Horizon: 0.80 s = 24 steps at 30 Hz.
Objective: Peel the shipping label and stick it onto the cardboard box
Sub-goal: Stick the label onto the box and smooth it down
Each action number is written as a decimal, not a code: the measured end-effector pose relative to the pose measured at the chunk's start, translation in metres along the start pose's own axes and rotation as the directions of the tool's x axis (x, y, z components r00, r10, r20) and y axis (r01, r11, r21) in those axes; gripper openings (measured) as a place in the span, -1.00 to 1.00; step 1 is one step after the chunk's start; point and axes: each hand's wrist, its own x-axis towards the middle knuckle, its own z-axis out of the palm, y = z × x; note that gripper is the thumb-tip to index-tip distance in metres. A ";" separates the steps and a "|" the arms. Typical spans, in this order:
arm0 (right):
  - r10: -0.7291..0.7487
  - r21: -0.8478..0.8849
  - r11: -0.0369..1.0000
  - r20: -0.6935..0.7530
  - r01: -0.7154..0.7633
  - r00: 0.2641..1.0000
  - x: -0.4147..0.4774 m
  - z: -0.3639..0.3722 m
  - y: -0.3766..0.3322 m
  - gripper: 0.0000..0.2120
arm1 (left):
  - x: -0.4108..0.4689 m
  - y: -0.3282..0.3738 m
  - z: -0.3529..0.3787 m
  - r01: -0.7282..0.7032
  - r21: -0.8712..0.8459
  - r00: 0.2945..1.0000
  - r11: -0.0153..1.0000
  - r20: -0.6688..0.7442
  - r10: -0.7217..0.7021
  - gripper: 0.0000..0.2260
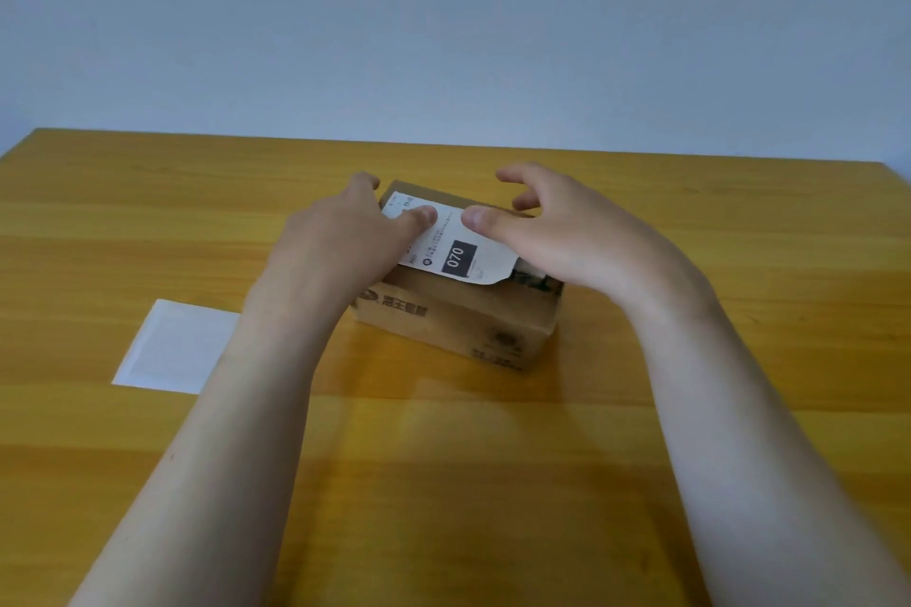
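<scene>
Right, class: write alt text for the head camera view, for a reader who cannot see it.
Two bare hands, left hand and right hand, press a white shipping label onto the top of a small cardboard box on a wooden table. A white backing sheet lies on the table to the left.
</scene>
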 end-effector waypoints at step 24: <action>0.054 -0.082 0.995 0.042 -0.051 0.998 0.012 0.003 0.012 -0.44 | 0.006 0.002 0.014 -0.111 0.104 0.994 0.988 0.015 0.111 -0.44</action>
